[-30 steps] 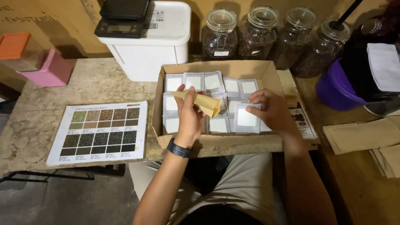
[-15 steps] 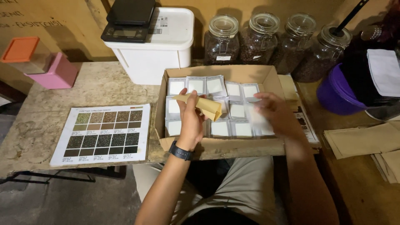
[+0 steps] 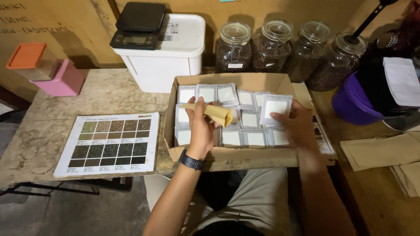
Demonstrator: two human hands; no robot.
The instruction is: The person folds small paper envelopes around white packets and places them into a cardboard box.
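A shallow cardboard box (image 3: 238, 158) sits at the table's front edge, filled with rows of small silver pouches (image 3: 232, 138) with white labels. My left hand (image 3: 202, 128), with a dark watch on the wrist, holds a tan paper bag (image 3: 211, 113) open above the box's left half. My right hand (image 3: 298, 126) grips one silver pouch (image 3: 275, 109) and lifts it upright above the right side of the box.
A printed colour chart (image 3: 109, 143) lies left of the box. Behind stand a white tub (image 3: 168, 57) with a black scale (image 3: 138, 25), several glass jars of dark beans (image 3: 273, 48), pink and orange containers (image 3: 48, 70), a purple bucket (image 3: 352, 105). Tan bags (image 3: 380, 150) lie right.
My right hand has picked one silver pouch out of the rows and raised it. My left hand still holds the paper bag in about the same place.
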